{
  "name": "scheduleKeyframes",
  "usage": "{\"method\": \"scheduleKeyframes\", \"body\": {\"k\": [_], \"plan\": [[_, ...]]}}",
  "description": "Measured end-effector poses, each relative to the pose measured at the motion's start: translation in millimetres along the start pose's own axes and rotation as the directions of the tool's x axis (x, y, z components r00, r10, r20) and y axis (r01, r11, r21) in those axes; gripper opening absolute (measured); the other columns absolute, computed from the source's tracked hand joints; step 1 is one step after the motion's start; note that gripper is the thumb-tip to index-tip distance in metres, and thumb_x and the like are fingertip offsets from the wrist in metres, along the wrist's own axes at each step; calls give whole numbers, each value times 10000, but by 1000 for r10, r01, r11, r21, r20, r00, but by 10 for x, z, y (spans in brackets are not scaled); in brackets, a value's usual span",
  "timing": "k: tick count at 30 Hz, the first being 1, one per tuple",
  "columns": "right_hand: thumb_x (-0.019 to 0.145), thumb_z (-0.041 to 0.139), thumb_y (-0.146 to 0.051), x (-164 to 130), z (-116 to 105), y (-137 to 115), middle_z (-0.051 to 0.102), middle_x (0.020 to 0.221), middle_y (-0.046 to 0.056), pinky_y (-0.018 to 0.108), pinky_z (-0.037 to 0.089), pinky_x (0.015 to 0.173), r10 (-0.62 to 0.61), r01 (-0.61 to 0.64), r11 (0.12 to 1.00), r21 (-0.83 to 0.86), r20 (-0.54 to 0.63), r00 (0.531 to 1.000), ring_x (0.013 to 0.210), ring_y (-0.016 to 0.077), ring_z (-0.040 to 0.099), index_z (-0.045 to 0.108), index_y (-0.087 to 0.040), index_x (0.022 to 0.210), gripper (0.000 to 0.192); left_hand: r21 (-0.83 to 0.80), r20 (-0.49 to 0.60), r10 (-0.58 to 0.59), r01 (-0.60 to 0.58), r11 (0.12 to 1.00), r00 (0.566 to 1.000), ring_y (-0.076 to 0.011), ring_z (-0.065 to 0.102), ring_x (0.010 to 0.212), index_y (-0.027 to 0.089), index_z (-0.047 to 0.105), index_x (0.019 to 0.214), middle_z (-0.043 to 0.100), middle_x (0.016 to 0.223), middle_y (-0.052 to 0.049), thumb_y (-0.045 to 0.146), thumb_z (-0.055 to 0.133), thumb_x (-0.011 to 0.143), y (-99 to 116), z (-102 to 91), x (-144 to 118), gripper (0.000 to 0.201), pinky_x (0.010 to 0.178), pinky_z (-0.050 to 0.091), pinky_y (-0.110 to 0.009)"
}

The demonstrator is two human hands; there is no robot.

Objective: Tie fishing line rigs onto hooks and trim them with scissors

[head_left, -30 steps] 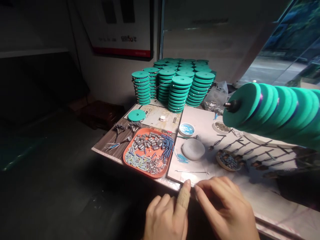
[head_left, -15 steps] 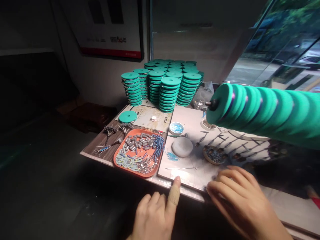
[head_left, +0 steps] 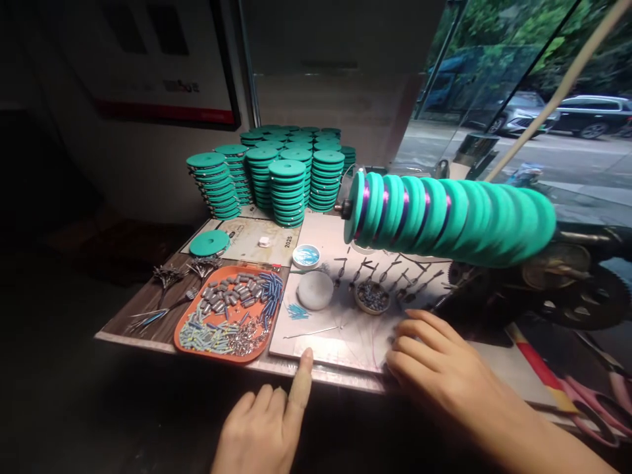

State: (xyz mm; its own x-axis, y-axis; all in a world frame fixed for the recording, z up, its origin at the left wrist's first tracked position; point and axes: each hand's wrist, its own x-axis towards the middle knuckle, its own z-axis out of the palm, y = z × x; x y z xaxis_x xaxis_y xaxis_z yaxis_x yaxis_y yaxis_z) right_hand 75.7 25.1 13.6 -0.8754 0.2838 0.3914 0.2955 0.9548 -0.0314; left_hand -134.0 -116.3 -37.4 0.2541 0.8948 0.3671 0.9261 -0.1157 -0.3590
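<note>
My left hand (head_left: 266,421) is at the board's front edge, its wrapped index finger stretched onto the white board (head_left: 336,355) and the other fingers curled in. What those fingers hold, if anything, is hidden. My right hand (head_left: 434,368) hovers by the board's front edge with its fingers bent together; whatever is in them I cannot make out. Faint pink threads (head_left: 372,345) lie just left of it. A thin metal needle-like tool (head_left: 313,332) lies between the hands. Beyond them, a row of green foam spools (head_left: 434,214) with purple line sits on a machine spindle.
An orange tray (head_left: 180,352) holds small weights, tubes and metal fittings. Stacked green spools (head_left: 287,191) stand at the back. A white round lump (head_left: 315,290), a bowl of small beads (head_left: 372,297) and a dish of blue pieces (head_left: 306,256) are nearby. Pink-handled scissors (head_left: 592,408) lie at right.
The view has turned to the right, so the table and both hands appear further left. More of the spindle machine and the scissors now show. Both hands keep nearly the same pose.
</note>
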Motion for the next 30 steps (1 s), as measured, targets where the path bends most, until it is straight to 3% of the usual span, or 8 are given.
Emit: {"method": "scheduleKeyframes", "body": {"k": [8,25,28,30], "plan": [[855,319,-38,18,11,44,547,636,14,431,306,987,-25,24,997,-77,-11,1000,829,199,516,563,-165,648,344,9,2,11,-11,1000,1000,-118,454,468,14,339,1312,465,515,54,25,400,738,-18,-7,12,578,514,332,-280],[799,416,-33,27,-18,52,530,622,2,413,332,994,-42,46,994,-94,41,998,787,180,534,534,-170,629,249,4,-39,-4,4,1000,999,-128,446,441,32,300,1343,451,486,52,7,364,745,-14,33,19,603,494,333,-281],[806,389,-22,16,-1,52,536,625,6,418,336,989,-41,43,995,-92,27,999,785,180,532,534,-168,632,270,-31,-50,-27,25,999,998,-127,459,426,49,245,1370,463,475,56,31,359,784,-40,39,26,598,477,351,-272],[811,356,-3,7,-8,55,536,628,9,424,340,981,-29,30,998,-61,9,1000,770,173,526,532,-165,637,296,-154,-59,-46,37,987,997,-115,476,415,70,221,1381,487,474,61,78,353,829,-90,-17,41,568,454,368,-248]]}}
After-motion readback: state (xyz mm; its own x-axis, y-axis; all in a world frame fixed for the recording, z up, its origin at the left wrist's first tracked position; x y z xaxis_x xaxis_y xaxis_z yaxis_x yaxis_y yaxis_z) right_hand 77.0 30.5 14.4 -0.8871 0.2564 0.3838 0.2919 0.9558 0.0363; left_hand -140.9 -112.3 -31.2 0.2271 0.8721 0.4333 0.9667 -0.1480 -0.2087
